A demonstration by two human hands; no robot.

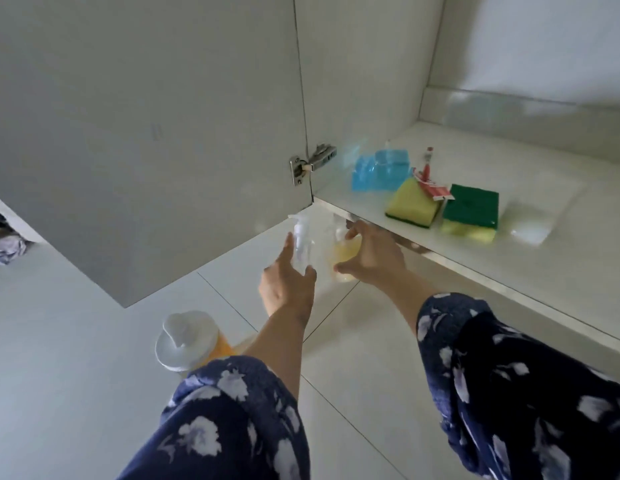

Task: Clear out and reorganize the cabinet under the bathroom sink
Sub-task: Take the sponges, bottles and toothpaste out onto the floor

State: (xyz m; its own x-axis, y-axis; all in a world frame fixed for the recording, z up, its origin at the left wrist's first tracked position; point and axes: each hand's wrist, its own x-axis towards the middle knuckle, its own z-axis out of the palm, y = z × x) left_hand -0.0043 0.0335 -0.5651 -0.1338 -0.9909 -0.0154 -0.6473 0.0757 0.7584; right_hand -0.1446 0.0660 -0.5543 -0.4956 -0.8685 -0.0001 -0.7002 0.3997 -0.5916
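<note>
The white floor [76, 393] was under me, and the cabinet shelf [370, 206] sat at the right. My left hand [287, 289] held one clear pump bottle [301, 244]. My right hand [374, 252] curled around one yellow bottle [343, 254]. Two sponges [414, 204] and one blue pack [381, 171] lay on the shelf. One white-lidded jar [185, 341] stood at the lower left.

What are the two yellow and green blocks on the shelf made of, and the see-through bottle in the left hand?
The two yellow-and-green rectangular sponges look like soft yellow foam with a rougher dark green scrubbing layer, matte and a bit squashed. The small clear pump bottle gripped by the left hand is probably plastic: see-through, glossy, with a white pump top, though blur leaves glass possible.
</note>
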